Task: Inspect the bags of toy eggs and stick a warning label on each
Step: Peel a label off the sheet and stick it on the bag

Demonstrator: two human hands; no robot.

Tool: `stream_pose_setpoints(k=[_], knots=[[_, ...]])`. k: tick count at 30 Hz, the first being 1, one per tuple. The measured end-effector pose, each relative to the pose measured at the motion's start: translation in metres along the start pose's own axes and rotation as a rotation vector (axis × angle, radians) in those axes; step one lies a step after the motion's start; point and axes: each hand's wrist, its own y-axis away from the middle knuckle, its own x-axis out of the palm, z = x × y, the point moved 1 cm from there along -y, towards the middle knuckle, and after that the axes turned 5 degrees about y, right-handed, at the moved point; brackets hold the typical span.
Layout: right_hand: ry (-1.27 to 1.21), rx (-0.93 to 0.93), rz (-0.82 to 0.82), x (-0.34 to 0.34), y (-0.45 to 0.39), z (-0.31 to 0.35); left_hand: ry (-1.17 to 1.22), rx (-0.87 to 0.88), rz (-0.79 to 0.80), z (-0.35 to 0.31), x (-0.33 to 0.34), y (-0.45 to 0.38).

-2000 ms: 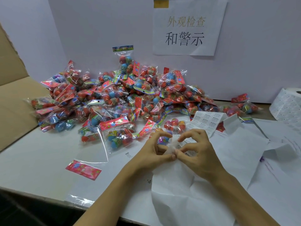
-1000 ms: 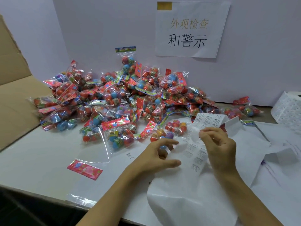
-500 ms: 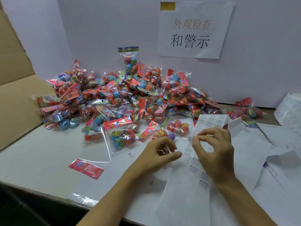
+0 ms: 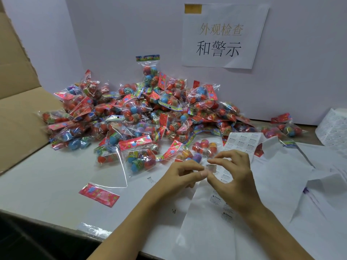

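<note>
A big pile of clear bags of toy eggs (image 4: 140, 113) with red header cards lies at the back of the white table. One bag (image 4: 204, 147) lies just beyond my hands and another (image 4: 139, 158) to their left. A strip of warning labels (image 4: 242, 141) runs under my hands toward me. A single small warning label (image 4: 211, 168) is lifted off the strip. My right hand (image 4: 232, 177) pinches it between forefinger and thumb. My left hand (image 4: 183, 173), fingers curled, pinches its left edge with thumb and forefinger.
An open cardboard box (image 4: 18, 113) stands at the left. An empty clear bag with a red header (image 4: 99, 194) lies front left. Loose white backing paper (image 4: 281, 175) covers the right side, with a label roll (image 4: 334, 132) behind it. A printed sign (image 4: 221, 36) hangs on the wall.
My hands parted from the strip and have now come back together. The right hand has lifted one label off the strip, and the left hand has moved right to meet it.
</note>
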Motion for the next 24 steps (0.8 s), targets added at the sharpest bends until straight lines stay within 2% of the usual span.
stream_pose_setpoints(k=[3,7,10,13,15,17,21,22,24], knots=[[-0.050,0.058,0.065,0.000,0.000,0.002,-0.018,0.008,-0.040,0.000,-0.003,-0.001],[-0.112,0.187,0.074,0.000,0.000,-0.002,0.000,0.003,-0.043,0.001,-0.003,-0.002],[-0.125,0.215,0.098,0.000,0.000,-0.008,-0.049,-0.007,-0.040,0.004,-0.002,-0.002],[-0.123,0.207,0.071,0.000,-0.001,-0.011,-0.255,0.090,-0.131,0.006,-0.001,-0.002],[-0.138,0.211,0.027,0.000,-0.001,-0.012,-0.483,0.229,-0.258,0.008,-0.003,-0.003],[-0.167,0.246,-0.013,-0.001,-0.002,-0.012,-0.673,0.279,-0.374,0.011,-0.007,-0.003],[-0.212,0.343,-0.056,-0.004,-0.004,-0.011,-0.884,0.003,-0.356,0.016,-0.012,-0.002],[-0.244,0.372,-0.054,-0.005,-0.005,-0.011,-0.900,-0.032,-0.343,0.016,-0.011,-0.002],[-0.311,0.410,-0.050,-0.006,-0.006,-0.012,-0.906,0.009,-0.338,0.014,-0.011,-0.004]])
